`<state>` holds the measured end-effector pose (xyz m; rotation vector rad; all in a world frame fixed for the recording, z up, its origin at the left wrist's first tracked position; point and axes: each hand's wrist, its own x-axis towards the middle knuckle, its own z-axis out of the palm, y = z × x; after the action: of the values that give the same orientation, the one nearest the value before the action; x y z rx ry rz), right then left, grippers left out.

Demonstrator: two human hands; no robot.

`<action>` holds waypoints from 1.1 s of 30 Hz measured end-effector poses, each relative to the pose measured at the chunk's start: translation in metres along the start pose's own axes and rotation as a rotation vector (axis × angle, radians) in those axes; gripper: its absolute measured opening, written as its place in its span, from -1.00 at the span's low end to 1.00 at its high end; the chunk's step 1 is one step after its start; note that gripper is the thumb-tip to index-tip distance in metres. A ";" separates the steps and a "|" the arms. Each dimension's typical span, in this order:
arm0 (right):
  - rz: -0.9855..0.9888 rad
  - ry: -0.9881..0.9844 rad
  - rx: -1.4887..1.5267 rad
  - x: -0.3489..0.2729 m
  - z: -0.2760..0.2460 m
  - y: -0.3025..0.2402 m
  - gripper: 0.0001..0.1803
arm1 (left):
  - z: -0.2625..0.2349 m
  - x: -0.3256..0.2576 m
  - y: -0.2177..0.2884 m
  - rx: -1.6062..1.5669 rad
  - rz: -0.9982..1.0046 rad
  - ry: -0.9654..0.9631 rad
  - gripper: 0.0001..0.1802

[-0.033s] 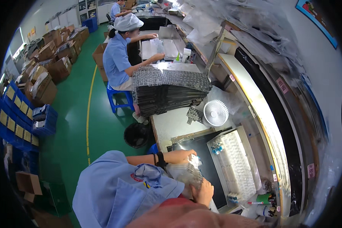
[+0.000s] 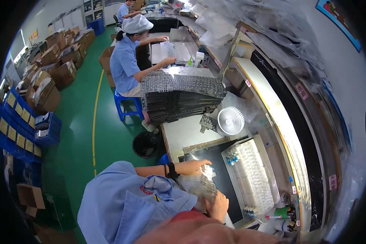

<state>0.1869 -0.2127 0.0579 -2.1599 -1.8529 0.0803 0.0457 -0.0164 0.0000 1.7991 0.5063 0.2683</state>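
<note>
Between my two hands is a stack of thin, translucent whitish sheets [image 2: 200, 184], held close against my body. My left hand [image 2: 194, 166], with black bands at the wrist, grips the far end of the stack. My right hand [image 2: 217, 206] closes on its near right corner, thumb on the sheets; some fingers are hidden beneath. Under the sheets lies a dark work mat [image 2: 215, 153]. Just right of my hands, a tray holds a thick pile of similar clear, bumpy sheets [image 2: 252, 177] with bluish ends.
A white round fan [image 2: 231, 121] stands on the bench beyond the mat. Farther off is a tall stack of dark patterned sheets [image 2: 179, 97]. A co-worker [image 2: 128, 61] sits beyond it. A black bin [image 2: 146, 144] is on the floor at left; markers [image 2: 278, 216] lie near right.
</note>
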 end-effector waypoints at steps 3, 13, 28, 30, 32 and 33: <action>-0.007 0.039 0.006 -0.003 0.001 -0.001 -0.44 | 0.004 0.001 -0.014 0.116 0.060 0.102 -0.30; -0.009 0.050 0.035 -0.002 0.000 -0.001 -0.47 | 0.009 0.007 -0.051 0.278 0.130 0.120 -0.23; -0.012 0.018 0.033 0.004 -0.001 -0.004 -0.43 | 0.011 0.000 -0.044 0.204 0.028 0.105 -0.24; 0.022 0.014 0.044 0.002 0.001 -0.002 -0.44 | 0.009 0.002 -0.043 0.217 0.052 0.128 -0.22; 0.010 0.021 0.030 0.002 0.003 -0.001 -0.45 | 0.007 0.004 -0.040 0.212 0.000 0.061 -0.26; 0.004 0.026 0.014 0.002 0.005 0.000 -0.45 | 0.007 0.003 -0.040 0.216 0.000 0.068 -0.26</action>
<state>0.1860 -0.2096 0.0540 -2.1453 -1.8278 0.0654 0.0434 -0.0118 -0.0404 2.0042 0.6024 0.2846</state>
